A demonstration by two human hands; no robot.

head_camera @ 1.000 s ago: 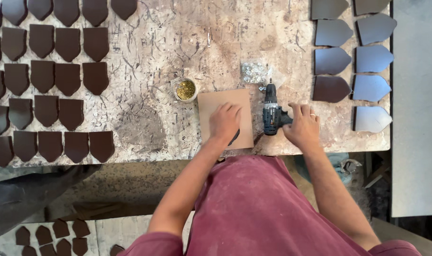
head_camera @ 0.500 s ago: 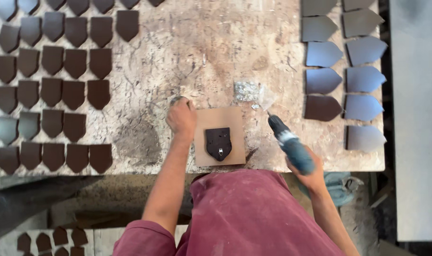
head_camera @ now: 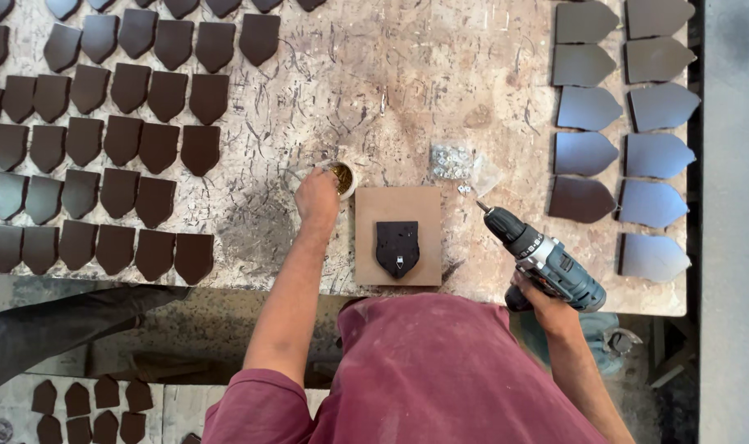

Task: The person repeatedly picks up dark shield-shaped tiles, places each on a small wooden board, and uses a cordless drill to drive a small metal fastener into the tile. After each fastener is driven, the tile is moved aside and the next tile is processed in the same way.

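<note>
From the head view, your left hand (head_camera: 317,197) is at the small round cup (head_camera: 341,177) in the middle of the counter (head_camera: 391,82), fingers curled down over its rim as if pinching inside; whether they have anything between them you cannot tell from here. The cup holds something small and brass-coloured, probably screws. Your right hand (head_camera: 539,292) is wrapped tight around the grip of the cordless drill (head_camera: 539,255), which hangs off the counter's lower right edge with its bit pointing up and left.

Between your hands lies the square board (head_camera: 398,236), and on it one dark shield-shaped piece (head_camera: 397,247) with a small pale mark near its lower middle. Just above the board sits a clear bag of small metal fittings (head_camera: 451,162), with a few loose ones beside it.

As for progress: rows of dark shields (head_camera: 119,148) fill the left of the frame, and greyer shields (head_camera: 621,123) lie in two columns at the right. Which pile is finished cannot be told; only the one piece on the board looks in work.
</note>
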